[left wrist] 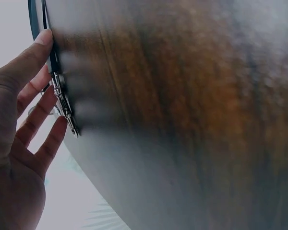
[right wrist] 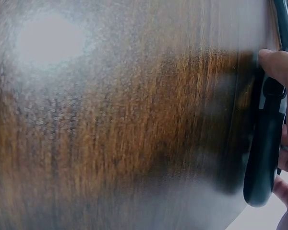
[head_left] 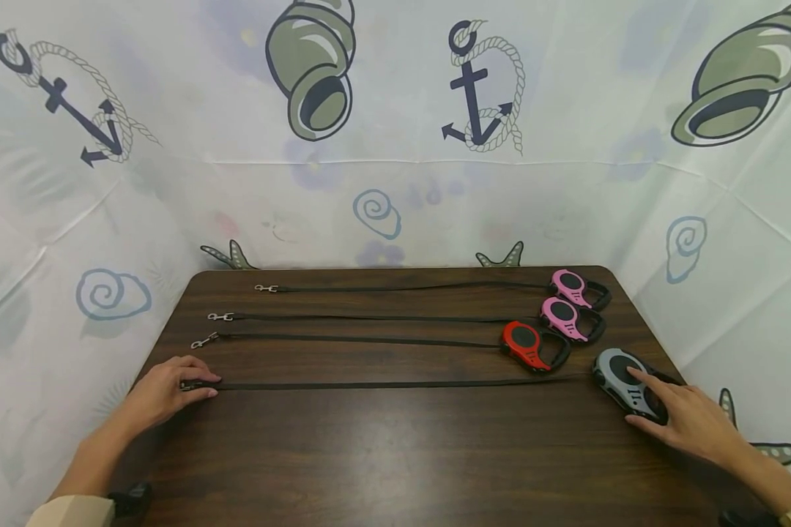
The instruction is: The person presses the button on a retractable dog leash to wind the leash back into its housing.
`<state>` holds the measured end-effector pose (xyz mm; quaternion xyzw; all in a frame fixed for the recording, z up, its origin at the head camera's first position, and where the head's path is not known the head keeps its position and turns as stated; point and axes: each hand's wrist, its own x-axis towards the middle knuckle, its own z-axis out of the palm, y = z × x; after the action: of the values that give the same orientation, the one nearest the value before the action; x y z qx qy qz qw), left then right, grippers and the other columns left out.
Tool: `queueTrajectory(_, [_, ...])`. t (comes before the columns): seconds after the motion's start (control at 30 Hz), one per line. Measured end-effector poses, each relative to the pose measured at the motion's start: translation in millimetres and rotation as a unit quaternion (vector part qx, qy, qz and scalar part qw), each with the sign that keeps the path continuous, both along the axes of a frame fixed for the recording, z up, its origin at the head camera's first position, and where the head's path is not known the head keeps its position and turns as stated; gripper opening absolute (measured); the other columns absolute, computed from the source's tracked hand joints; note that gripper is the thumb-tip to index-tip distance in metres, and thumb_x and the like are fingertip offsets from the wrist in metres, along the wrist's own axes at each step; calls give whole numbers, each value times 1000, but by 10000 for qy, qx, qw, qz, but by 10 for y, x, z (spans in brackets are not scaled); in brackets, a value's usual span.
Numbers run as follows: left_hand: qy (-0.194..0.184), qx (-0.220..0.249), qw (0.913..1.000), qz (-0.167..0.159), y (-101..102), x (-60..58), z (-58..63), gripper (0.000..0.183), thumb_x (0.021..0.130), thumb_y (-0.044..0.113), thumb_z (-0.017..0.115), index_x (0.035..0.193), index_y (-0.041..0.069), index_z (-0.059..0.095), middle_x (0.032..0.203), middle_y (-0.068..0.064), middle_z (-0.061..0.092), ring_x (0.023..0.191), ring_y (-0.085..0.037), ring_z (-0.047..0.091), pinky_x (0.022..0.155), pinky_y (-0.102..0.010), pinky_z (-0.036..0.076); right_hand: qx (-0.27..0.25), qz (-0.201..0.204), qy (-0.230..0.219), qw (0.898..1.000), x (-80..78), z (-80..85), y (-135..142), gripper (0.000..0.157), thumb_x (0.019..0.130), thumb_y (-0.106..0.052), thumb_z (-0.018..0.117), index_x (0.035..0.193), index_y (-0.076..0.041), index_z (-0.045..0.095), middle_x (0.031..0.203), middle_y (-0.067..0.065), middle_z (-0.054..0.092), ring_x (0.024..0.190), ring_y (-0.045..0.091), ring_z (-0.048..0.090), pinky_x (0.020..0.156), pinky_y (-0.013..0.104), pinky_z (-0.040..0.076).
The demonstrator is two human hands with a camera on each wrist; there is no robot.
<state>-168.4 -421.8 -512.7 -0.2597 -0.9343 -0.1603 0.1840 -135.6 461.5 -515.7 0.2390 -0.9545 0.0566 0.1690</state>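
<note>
A grey retractable dog leash (head_left: 622,377) lies at the right of the table, its black strap (head_left: 395,385) stretched left across the wood. My right hand (head_left: 695,421) grips its casing, thumb along the near side and index finger on the round black centre. In the right wrist view the black handle (right wrist: 261,158) shows beside that hand. At the strap's other end my left hand (head_left: 165,391) pinches the strap just by the metal clip, thumb on the near side and fingers behind. The left wrist view shows the silver clip (left wrist: 65,103) hanging past the thumb, alongside the spread fingers.
Behind lie a red retractable leash (head_left: 524,344) and two pink ones, the nearer pink leash (head_left: 560,316) and the farther pink leash (head_left: 570,284). Their straps run left in rows, ending in metal clips (head_left: 220,317). A printed curtain (head_left: 395,197) hangs around the brown table (head_left: 395,454).
</note>
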Motion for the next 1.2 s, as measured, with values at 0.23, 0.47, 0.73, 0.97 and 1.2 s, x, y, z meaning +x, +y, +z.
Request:
queueTrajectory(0.23, [66, 123, 9998, -173, 5, 0, 1, 30, 63, 9, 99, 86, 21, 84, 86, 12, 70, 81, -14, 67, 73, -19, 46, 21, 53, -3, 10000, -24, 11, 9, 91, 68, -35, 98, 144, -6, 58, 65, -17, 28, 57, -4, 24, 53, 22, 24])
queueTrajectory(0.47, [141, -49, 9992, -368, -12, -32, -13, 30, 65, 7, 97, 87, 21, 82, 86, 14, 71, 82, -16, 69, 75, -25, 50, -36, 145, -116, 9998, -29, 29, 28, 88, 67, -29, 98, 142, -5, 59, 64, -18, 25, 56, -5, 21, 51, 21, 22])
queueTrajectory(0.73, [153, -329, 9989, -312, -7, -35, 6, 28, 67, 8, 96, 87, 21, 81, 86, 12, 71, 82, -18, 72, 70, -37, 55, 11, 292, -101, 9995, -10, 55, 34, 87, 65, -24, 97, 141, -5, 60, 61, -22, 23, 55, -6, 19, 53, 20, 22])
queueTrajectory(0.97, [339, -207, 9983, -419, 7, -29, 18, 31, 64, 3, 97, 84, 18, 80, 83, 10, 70, 76, -13, 71, 67, -27, 52, -184, 315, -365, 9987, 1, 126, 43, 86, 71, -16, 95, 147, -7, 59, 61, -23, 19, 56, -7, 17, 52, 20, 24])
queueTrajectory(1.2, [374, -68, 9983, -446, -22, -60, 57, 34, 57, 3, 99, 80, 19, 79, 79, 10, 71, 70, -10, 69, 62, -23, 48, -516, 100, -936, 9942, 46, 195, 75, 78, 80, -12, 91, 151, -10, 57, 74, -8, 60, 65, -3, 45, 56, 23, 39])
